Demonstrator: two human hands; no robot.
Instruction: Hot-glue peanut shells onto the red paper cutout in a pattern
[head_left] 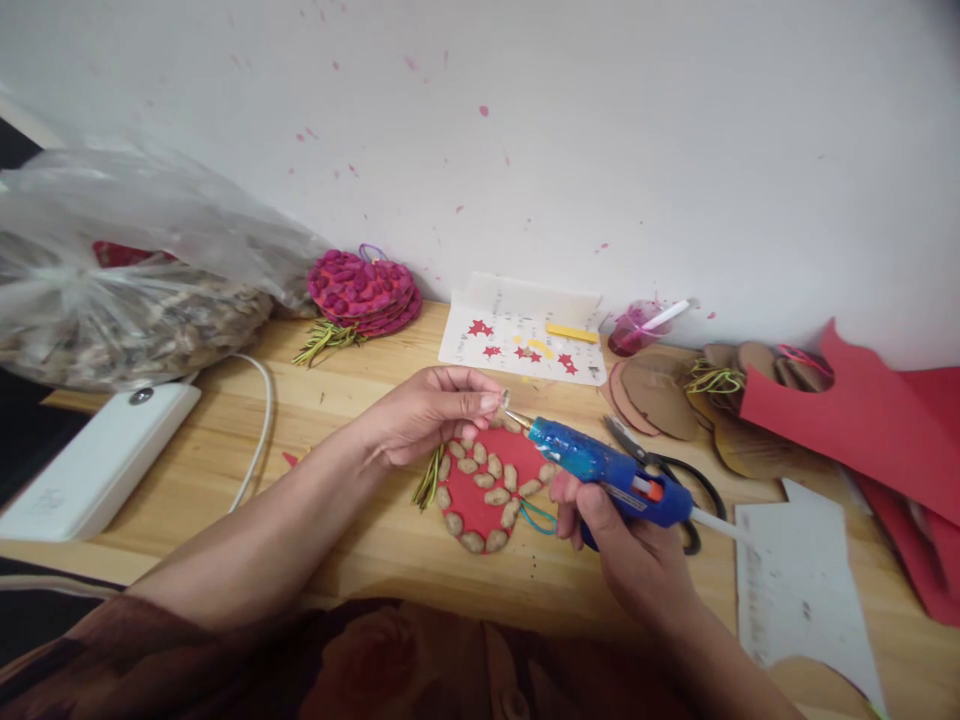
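My left hand (442,410) pinches a small peanut shell piece (505,399) between thumb and fingertips. Wrapped round the handle of a blue glue gun (585,455) is my right hand (630,545). The gun's metal nozzle touches or nearly touches the piece, and a white glue stick (724,524) sticks out of its back. Below both hands a red disc (476,510) lies on the wooden table (360,560), with peanuts along its edge and across its middle. It has a green tassel (428,480) at its left and a blue-green loop (538,518) at its right.
A clear bag of peanuts (135,320) and a white power bank (97,460) are at the left. Pink peanut-covered discs (365,290), paper with red stars (521,315) and a pink cup (634,330) stand behind. Black scissors (694,480), cardboard discs (660,395) and red sheets (862,430) lie right.
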